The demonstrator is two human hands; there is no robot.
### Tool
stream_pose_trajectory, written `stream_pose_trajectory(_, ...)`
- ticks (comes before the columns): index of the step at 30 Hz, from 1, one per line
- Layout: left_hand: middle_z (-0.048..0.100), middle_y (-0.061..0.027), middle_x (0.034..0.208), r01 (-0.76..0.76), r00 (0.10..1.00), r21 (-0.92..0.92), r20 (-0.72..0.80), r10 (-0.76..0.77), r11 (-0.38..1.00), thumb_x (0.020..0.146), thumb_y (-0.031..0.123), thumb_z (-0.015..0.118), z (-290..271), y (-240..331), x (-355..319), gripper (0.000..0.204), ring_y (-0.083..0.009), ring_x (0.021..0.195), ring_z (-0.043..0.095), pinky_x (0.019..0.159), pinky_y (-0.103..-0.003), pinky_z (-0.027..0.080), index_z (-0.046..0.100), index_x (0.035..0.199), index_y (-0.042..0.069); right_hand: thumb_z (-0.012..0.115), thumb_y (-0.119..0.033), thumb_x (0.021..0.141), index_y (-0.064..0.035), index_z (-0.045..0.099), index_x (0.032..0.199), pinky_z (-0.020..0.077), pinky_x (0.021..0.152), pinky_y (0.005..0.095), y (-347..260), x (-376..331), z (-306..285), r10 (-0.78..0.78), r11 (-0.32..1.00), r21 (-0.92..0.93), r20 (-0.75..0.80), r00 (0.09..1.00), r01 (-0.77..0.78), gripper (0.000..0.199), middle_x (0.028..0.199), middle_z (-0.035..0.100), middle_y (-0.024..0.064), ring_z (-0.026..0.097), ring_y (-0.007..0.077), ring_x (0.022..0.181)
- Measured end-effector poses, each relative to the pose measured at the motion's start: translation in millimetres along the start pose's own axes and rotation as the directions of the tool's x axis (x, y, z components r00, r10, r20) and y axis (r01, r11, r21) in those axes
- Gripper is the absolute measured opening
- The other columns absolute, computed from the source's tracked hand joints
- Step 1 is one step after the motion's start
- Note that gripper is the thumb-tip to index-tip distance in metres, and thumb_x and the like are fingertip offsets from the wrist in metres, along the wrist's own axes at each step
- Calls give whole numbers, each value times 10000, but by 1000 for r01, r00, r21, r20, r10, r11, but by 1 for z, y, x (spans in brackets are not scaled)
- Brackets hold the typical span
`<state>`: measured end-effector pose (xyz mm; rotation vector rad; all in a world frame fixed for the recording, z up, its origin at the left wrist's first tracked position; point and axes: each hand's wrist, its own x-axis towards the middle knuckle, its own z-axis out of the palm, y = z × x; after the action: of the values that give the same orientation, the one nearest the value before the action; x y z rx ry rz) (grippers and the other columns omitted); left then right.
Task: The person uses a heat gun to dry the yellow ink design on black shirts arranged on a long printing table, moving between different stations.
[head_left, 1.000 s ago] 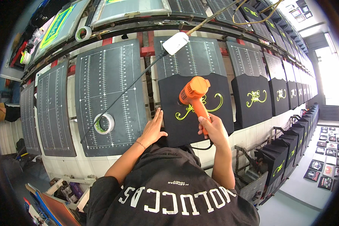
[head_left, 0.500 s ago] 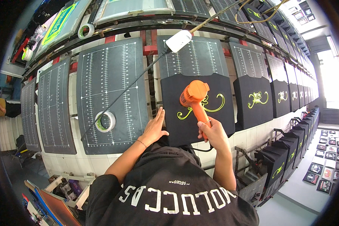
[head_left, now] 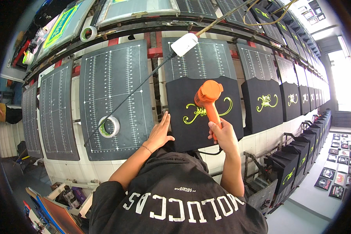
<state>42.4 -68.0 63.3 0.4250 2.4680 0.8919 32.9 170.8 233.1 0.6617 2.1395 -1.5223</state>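
Observation:
An orange heat gun is gripped by its handle in my right hand, fingers wrapped round it. Its body hangs over a black fabric piece with a scrolled yellow-green print, hiding the middle of that print. The fabric covers the near part of a dark board marked with white scales. Fingers stretched out, my left hand rests along the fabric's left edge and holds nothing.
On the neighbouring board to the left lies a tape roll. A black cord crosses above it to a white power socket. Rightward, more boards carry printed black fabric. A wooden crate stands lower left.
The heat gun has swung slightly to the right and turned, baring the left scroll of the print. My right hand shifted a little with it; my left hand stayed put.

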Motion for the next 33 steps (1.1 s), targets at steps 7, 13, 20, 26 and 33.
stream_pose_trajectory(7, 126, -186, 1587, -48, 997, 3, -65, 48, 999, 655, 261, 856, 9, -7, 2, 1135, -397, 1216, 501, 998, -428, 449, 151, 1493, -38, 611, -261, 933, -7, 580, 968, 404, 412, 199, 17, -6, -13, -21, 999, 44, -53, 998, 24, 259, 687, 577, 18, 590, 84, 544)
stream_pose_trajectory(13, 134, -187, 1586, -63, 994, 18, -83, 64, 998, 645, 265, 858, 10, -6, 0, 1138, -395, 1187, 521, 986, -428, 454, 161, 1491, -41, 622, -270, 925, -10, 589, 961, 421, 435, 206, 29, -20, -26, 22, 995, 99, -39, 999, -18, 264, 695, 578, 7, 601, 84, 569)
stream_pose_trajectory(20, 111, -205, 1586, -19, 1000, -26, -10, 19, 999, 658, 270, 853, 9, -7, 1, 1164, -413, 1272, 450, 1024, -441, 419, 114, 1506, -27, 613, -255, 930, -10, 586, 975, 419, 431, 209, 40, -32, -28, 21, 992, 122, -39, 999, -16, 251, 682, 577, 7, 597, 81, 567)
stream_pose_trajectory(26, 113, -196, 1588, -21, 1000, -3, -19, 21, 1000, 660, 270, 852, 7, -4, 1, 1158, -411, 1287, 441, 1038, -443, 415, 119, 1500, -41, 614, -215, 928, 4, 588, 970, 421, 438, 206, 35, -27, -11, -26, 983, 183, -9, 1000, 27, 224, 678, 577, 6, 585, 80, 558)
stream_pose_trajectory(33, 137, -210, 1578, -67, 993, 28, -100, 70, 997, 650, 276, 855, 10, -6, 0, 1119, -405, 1219, 497, 1009, -426, 440, 182, 1483, -50, 632, -236, 923, 15, 594, 1025, 425, 439, 204, 33, -27, -10, 10, 992, 123, 4, 1000, -11, 273, 684, 576, 1, 586, 72, 554)
